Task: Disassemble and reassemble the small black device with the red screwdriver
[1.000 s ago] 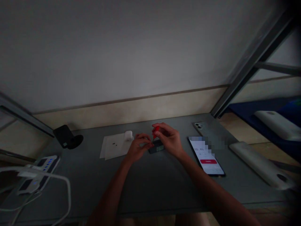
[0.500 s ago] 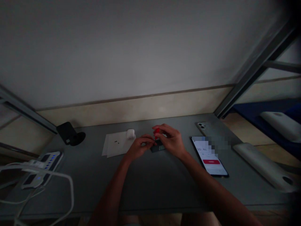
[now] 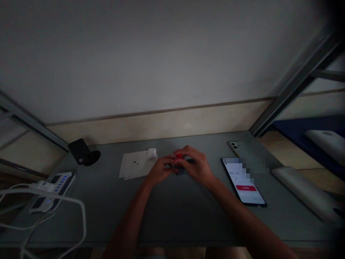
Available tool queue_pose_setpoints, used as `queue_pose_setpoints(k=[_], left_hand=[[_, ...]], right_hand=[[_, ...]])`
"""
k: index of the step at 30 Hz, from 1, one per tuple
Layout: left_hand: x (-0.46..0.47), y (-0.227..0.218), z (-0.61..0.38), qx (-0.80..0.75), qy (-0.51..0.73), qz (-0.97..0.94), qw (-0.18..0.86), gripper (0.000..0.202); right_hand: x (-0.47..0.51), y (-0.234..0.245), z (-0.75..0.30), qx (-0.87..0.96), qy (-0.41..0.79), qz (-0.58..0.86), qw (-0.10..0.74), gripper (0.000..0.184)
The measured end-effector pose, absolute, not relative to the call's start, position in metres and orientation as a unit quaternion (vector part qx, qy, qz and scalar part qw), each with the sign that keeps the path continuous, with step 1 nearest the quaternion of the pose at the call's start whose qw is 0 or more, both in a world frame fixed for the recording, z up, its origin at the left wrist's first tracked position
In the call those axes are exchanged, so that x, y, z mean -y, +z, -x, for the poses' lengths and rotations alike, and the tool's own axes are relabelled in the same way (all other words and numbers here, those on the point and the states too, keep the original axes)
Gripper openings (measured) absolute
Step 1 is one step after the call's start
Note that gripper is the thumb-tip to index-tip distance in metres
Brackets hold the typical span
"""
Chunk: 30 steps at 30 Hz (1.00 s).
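My right hand (image 3: 197,163) is closed on a small red-handled tool (image 3: 179,156); its lower end is hidden, so its exact kind is unclear. Beneath the fingers a small dark rectangular block (image 3: 181,172) lies on the grey desk (image 3: 167,212), mostly covered. My left hand (image 3: 161,169) pinches at the block's left side, its fingertips close to the red tool. Left of the hands, several tiny dark pieces (image 3: 135,162) rest on overlapping white paper sheets (image 3: 133,172). A white earphone case (image 3: 151,153) sits at the sheets' upper right corner.
On the right lie a phone with a lit screen (image 3: 246,196), another phone (image 3: 234,145) face down and a long pale object (image 3: 299,190). A black stand (image 3: 81,151) occupies the back left. In front are a power strip (image 3: 60,187) and looping white cables (image 3: 83,216).
The red tool sits lower and shows less between my fingers. My two hands have drawn closer together over the dark block, covering more of it. The whole view has shifted slightly.
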<state>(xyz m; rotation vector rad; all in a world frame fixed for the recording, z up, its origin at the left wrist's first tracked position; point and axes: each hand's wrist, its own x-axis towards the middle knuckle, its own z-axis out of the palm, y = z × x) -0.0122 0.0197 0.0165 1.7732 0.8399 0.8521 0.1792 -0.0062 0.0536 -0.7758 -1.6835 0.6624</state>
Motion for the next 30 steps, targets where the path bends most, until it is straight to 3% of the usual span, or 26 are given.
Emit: queue_pose_setpoints(k=[6,9,13,19,24,30], left_hand=[[-0.019,0.016,0.013,-0.329,0.353,-0.733,0.480,0.012],[-0.018,0.018,0.013,-0.329,0.347,-0.733,0.485,0.013],[-0.016,0.022,0.013,-0.333,0.348,-0.735,0.477,0.013],[-0.017,0.022,0.013,-0.347,0.345,-0.739,0.464,0.013],[-0.017,0.017,0.014,-0.352,0.348,-0.736,0.462,0.019],[-0.017,0.018,0.014,-0.369,0.337,-0.747,0.439,0.019]], right_hand=[[0.007,0.057,-0.183,0.700,0.324,0.315,0.554,0.016],[0.005,0.053,-0.184,0.654,0.367,0.329,0.575,0.004],[0.002,0.052,-0.184,0.670,0.311,0.335,0.585,0.009],[0.008,0.061,-0.186,0.743,0.293,0.308,0.518,0.023],[0.006,0.055,-0.184,0.693,0.328,0.313,0.560,0.004],[0.005,0.061,-0.184,0.742,0.279,0.296,0.533,0.016]])
